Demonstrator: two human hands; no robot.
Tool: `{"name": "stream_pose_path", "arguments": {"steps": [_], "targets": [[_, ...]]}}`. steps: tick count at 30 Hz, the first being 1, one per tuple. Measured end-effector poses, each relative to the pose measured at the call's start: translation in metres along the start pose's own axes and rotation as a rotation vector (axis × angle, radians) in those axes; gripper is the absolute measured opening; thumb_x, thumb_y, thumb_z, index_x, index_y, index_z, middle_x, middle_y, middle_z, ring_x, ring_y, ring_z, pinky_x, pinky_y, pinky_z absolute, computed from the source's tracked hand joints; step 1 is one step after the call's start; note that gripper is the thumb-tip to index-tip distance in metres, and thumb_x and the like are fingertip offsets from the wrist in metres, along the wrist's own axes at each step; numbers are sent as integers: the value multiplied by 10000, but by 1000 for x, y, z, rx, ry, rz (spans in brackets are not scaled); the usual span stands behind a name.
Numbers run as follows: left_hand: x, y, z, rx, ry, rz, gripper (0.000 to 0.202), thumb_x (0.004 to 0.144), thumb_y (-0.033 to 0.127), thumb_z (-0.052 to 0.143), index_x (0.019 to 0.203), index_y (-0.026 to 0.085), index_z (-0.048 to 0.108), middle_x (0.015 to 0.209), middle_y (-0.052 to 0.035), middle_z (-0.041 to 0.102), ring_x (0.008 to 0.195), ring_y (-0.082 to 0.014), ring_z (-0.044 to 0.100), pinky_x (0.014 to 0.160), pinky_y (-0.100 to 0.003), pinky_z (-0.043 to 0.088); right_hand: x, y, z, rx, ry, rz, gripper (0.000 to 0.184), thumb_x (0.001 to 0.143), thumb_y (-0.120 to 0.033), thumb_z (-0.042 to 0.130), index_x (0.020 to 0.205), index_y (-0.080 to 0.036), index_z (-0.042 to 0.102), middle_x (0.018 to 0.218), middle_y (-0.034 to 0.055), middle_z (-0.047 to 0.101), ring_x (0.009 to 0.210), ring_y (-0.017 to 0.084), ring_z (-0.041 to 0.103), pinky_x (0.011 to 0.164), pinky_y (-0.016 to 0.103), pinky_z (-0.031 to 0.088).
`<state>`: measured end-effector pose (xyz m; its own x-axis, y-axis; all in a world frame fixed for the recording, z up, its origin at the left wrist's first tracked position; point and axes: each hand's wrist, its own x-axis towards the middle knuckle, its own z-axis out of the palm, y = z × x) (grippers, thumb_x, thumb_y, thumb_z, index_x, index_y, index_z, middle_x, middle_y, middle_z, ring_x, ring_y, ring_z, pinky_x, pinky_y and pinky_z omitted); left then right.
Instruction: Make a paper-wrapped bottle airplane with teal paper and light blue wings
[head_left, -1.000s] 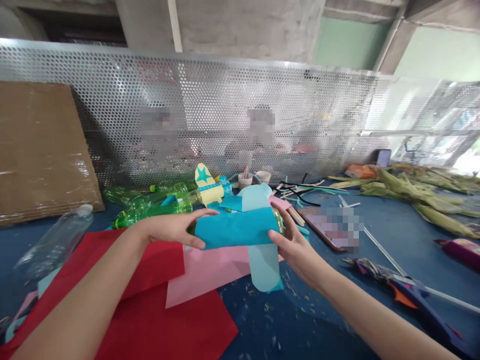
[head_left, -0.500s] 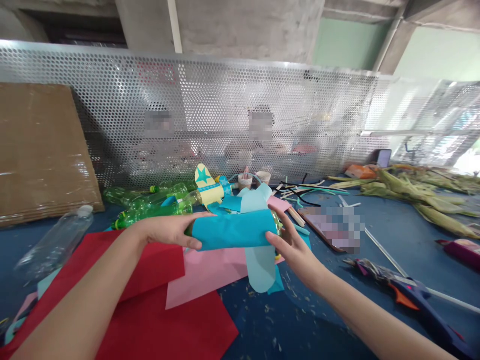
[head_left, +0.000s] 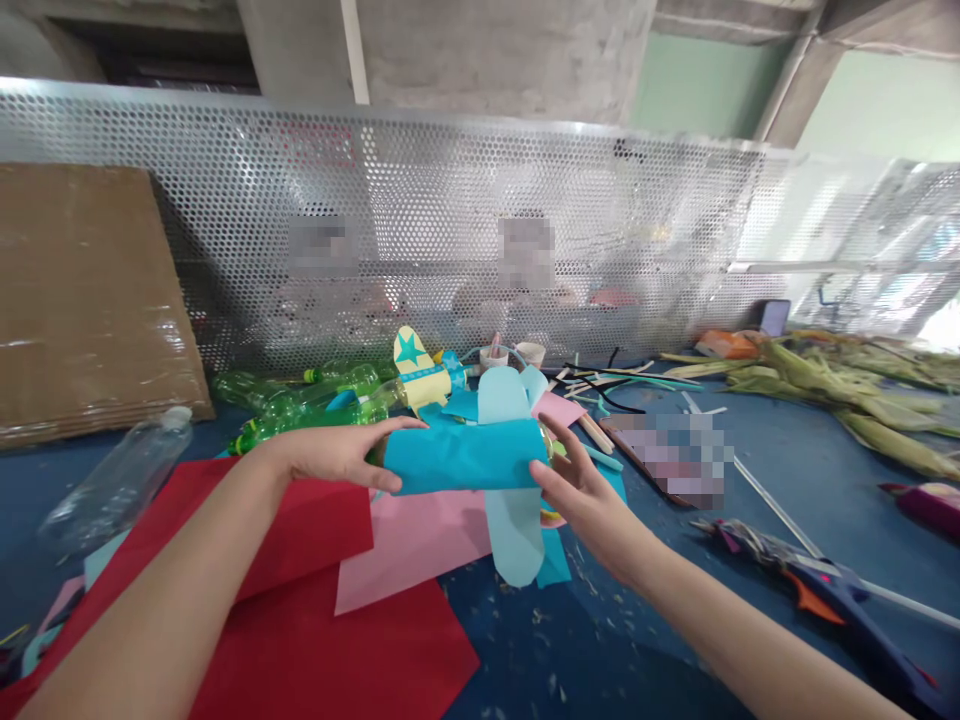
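Note:
Between my two hands a plastic bottle wrapped in blue paper lies sideways above the table. My left hand grips its left end, thumb in front. At the other end, my right hand holds it with the thumb on the blue wrap and fingers behind. A light blue rounded paper strip shows below the bottle, and another light blue piece rises behind it. Beneath lie a pink sheet and red sheets. Just behind stands a decorated bottle with a yellow star-marked paper piece.
Green bottles and a clear bottle lie left, near a cardboard sheet. To the right are a phone, a glue gun and corn husks. A perforated metal screen stands behind, with people beyond it.
The wrapped bottle has shifted very slightly against the light blue strips, which show a little more above it. Both hands keep their hold. The camera view has moved slightly.

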<state>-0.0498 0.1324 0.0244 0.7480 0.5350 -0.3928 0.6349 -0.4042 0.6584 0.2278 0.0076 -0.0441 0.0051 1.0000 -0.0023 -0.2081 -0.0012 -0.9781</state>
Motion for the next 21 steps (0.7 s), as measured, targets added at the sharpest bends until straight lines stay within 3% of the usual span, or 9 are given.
{"name": "stream_pose_path", "arguments": {"steps": [4,8,15,21], "targets": [[1,-8,1,-63,152,-75,1003,715,653,635,1482,236,142,1261,-123,559,1065,-300,571,831,-329,463,7,5,-6,25,216,-89,770,736,-580,686,1391,-360,346,1334,61,557,1217,228,538,1008,377,443],[1,-18,2,-127,343,-149,1056,693,691,617,1483,199,118,956,-69,606,850,-249,565,707,-313,444,13,12,-14,-48,289,-177,679,722,-542,711,1303,-321,437,1253,74,587,1211,234,535,1001,378,445],[0,-30,1,-208,301,-279,854,734,655,595,1396,198,307,785,-11,543,630,-165,515,579,-284,408,16,21,-16,-151,174,-124,619,719,-566,699,1220,-290,464,1207,79,561,1157,244,544,962,403,448],[-3,-38,-1,-164,265,-327,909,764,656,554,1452,195,181,895,-62,617,690,-177,584,600,-280,443,15,22,-13,-134,136,-166,562,713,-576,700,1144,-286,484,1104,56,615,1059,254,592,923,425,453]]}}
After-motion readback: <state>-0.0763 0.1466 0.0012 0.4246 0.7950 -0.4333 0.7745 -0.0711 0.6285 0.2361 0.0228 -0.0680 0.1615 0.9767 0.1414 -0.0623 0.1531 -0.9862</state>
